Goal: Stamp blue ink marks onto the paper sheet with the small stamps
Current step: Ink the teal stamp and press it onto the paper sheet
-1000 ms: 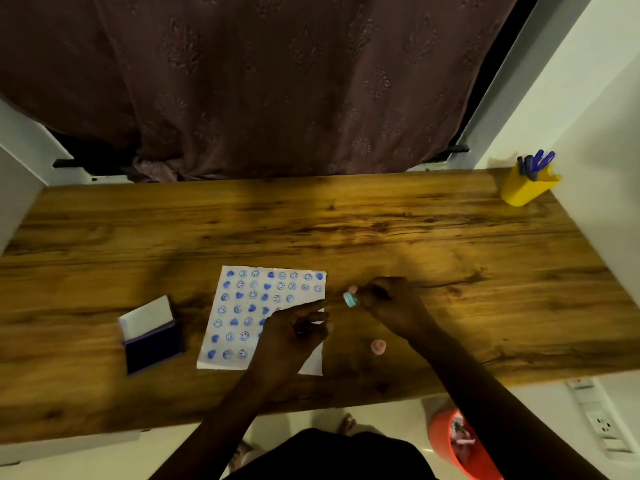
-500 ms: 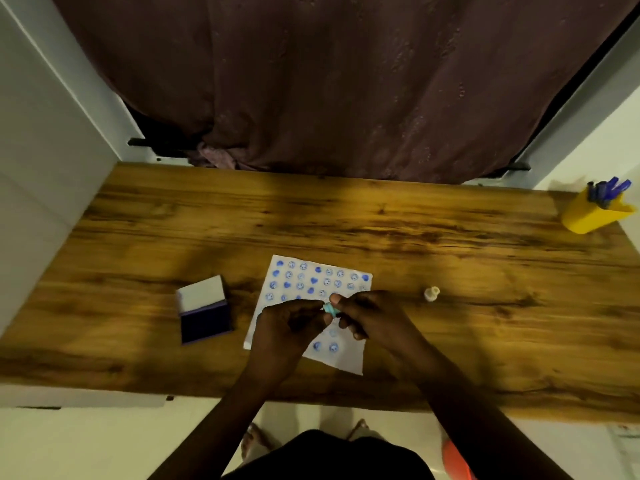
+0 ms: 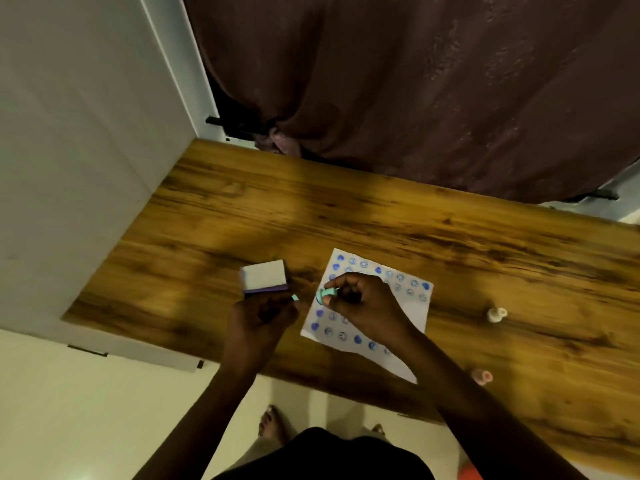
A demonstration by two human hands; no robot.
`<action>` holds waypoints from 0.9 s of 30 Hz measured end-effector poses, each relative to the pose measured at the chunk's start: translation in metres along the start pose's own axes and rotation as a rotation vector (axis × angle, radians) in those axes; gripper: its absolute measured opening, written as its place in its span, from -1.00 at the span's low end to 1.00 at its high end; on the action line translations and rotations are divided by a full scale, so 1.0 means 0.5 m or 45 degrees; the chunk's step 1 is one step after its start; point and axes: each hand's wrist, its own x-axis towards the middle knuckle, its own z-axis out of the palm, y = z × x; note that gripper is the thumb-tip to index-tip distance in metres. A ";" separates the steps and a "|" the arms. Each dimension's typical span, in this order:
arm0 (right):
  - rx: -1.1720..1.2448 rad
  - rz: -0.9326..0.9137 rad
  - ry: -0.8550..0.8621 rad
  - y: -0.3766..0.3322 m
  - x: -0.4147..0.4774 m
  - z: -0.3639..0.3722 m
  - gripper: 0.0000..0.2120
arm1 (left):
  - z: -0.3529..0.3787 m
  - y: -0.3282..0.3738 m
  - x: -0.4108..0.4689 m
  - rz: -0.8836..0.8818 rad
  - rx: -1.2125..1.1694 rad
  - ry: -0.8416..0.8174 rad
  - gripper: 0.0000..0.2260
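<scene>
The white paper sheet (image 3: 414, 308), covered with several blue marks, lies on the wooden desk (image 3: 381, 216). My right hand (image 3: 367, 306) hovers over the sheet's left part and pinches a teal stamp (image 3: 325, 294) between thumb and fingers. My left hand (image 3: 258, 318) is to the left, over the dark ink pad, which it mostly hides. A small teal piece (image 3: 295, 297) sticks out of its fingertips. The pad's white lid (image 3: 265, 276) stands open behind that hand. A cream stamp (image 3: 496, 314) and a pink stamp (image 3: 481, 376) rest on the desk right of the sheet.
A white wall panel (image 3: 86, 150) borders the desk on the left. A dark brown curtain (image 3: 415, 81) hangs behind the far edge. The desk's near edge runs just under my forearms, and an orange object (image 3: 467, 474) sits on the floor below.
My hands, joined on the teal stamp half a second ago, have come apart. The left hand went left to the ink pad with a teal piece. The view swung left.
</scene>
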 end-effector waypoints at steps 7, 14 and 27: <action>-0.501 -0.252 -0.116 -0.046 0.055 0.150 -0.76 | -0.130 -0.038 -0.008 -0.147 -0.008 0.237 -0.89; -1.003 -0.396 -0.199 -0.076 0.093 0.248 -0.71 | -0.214 -0.075 -0.019 -0.169 0.066 0.321 -0.85; -1.077 -0.296 -0.239 -0.072 0.112 0.316 -0.62 | -0.245 -0.112 -0.004 -0.225 0.099 0.298 -0.85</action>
